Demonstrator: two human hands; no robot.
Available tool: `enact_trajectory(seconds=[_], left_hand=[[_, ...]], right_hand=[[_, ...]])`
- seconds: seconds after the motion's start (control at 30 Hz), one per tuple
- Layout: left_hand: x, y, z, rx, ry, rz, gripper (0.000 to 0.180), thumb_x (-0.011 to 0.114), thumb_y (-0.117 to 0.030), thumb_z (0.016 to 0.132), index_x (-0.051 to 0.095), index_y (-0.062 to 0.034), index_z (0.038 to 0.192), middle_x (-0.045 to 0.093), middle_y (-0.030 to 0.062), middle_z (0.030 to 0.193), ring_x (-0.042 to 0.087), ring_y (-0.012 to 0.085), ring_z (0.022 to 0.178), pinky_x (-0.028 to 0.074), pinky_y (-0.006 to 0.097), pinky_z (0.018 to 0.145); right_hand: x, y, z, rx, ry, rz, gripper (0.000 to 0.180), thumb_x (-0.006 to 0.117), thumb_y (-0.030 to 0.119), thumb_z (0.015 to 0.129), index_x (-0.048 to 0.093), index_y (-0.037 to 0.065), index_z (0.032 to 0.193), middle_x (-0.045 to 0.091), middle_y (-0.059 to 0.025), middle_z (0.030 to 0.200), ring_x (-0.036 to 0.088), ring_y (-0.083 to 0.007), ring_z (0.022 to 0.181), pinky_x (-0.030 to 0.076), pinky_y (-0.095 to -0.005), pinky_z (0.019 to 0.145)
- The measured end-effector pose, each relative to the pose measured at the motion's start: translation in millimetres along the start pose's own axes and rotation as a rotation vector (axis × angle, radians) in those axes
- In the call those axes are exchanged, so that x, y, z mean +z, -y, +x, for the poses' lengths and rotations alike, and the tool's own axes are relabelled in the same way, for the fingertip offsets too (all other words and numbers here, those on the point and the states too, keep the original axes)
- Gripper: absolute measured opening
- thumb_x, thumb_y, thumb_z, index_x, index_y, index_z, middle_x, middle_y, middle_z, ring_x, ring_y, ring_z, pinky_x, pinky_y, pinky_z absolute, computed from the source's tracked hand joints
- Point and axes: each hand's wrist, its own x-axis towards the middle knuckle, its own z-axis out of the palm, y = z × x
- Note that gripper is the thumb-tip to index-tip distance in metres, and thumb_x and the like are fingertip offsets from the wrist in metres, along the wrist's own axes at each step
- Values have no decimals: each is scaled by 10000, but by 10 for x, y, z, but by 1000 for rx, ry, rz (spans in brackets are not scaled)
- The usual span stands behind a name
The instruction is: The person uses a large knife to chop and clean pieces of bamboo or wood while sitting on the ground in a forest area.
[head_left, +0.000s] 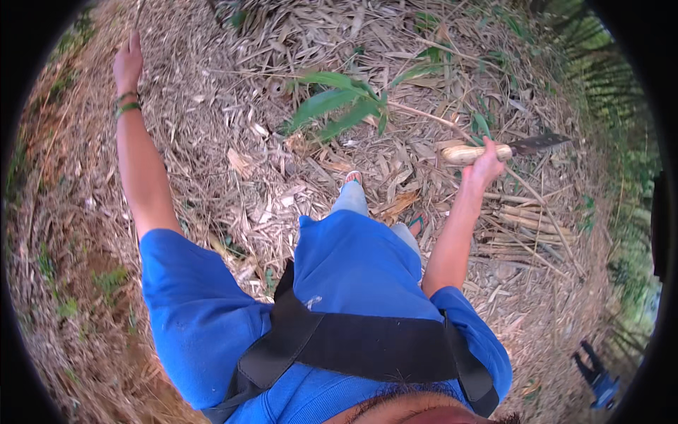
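My right hand (487,167) grips the pale wooden handle of a long knife (537,143), blade pointing right over the ground. Out to the far upper left, my left hand (128,63) is raised with the arm stretched; it seems closed around a thin stem, but that is too small to be sure. A green band circles that wrist. A leafy green shoot (339,106) grows from the litter ahead of me, between both hands. I wear a blue shirt and black chest straps.
Dry bamboo leaves and husks (233,162) cover the sloping ground. Cut bamboo pieces (522,219) lie at the right below the knife. Green bamboo stands at the right rim. Another person in blue (599,378) is at the lower right.
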Motion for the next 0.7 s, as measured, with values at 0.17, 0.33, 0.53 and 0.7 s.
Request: enact_trajectory(seconds=[0.17,0.33,0.53,0.7], left_hand=[[-879,57,-209,9,-185,35,638,378,-668,932,644,-176,1237,659,171,1180,582,409,1127,452,466,943],[-1175,797,-1070,-223,-12,137,568,435,-620,942,661,-167,1201,703,155,1041,648,373,993,495,475,844],[-394,1268,-2181,154,-274,439,490,591,-468,937,583,-155,1314,703,120,1021,668,275,940,512,417,834],[-398,-2096,-2136,305,55,-752,375,666,-151,926,595,-22,1271,696,118,1038,648,179,962,493,303,879]], right_hand=[[-30,381,-17,-50,11,-6,254,701,-55,779,573,-18,995,592,-112,979,619,-246,882,544,-398,760],[-351,1259,-76,-163,8,24,291,708,-57,773,568,-25,1027,602,-120,987,633,-258,872,578,-403,773],[83,1551,-51,-83,251,22,351,760,-66,703,599,13,1004,616,-101,967,639,-226,834,563,-384,717],[868,1460,-19,-221,559,31,282,727,-50,699,580,23,928,587,-59,846,603,-183,727,521,-336,667]])
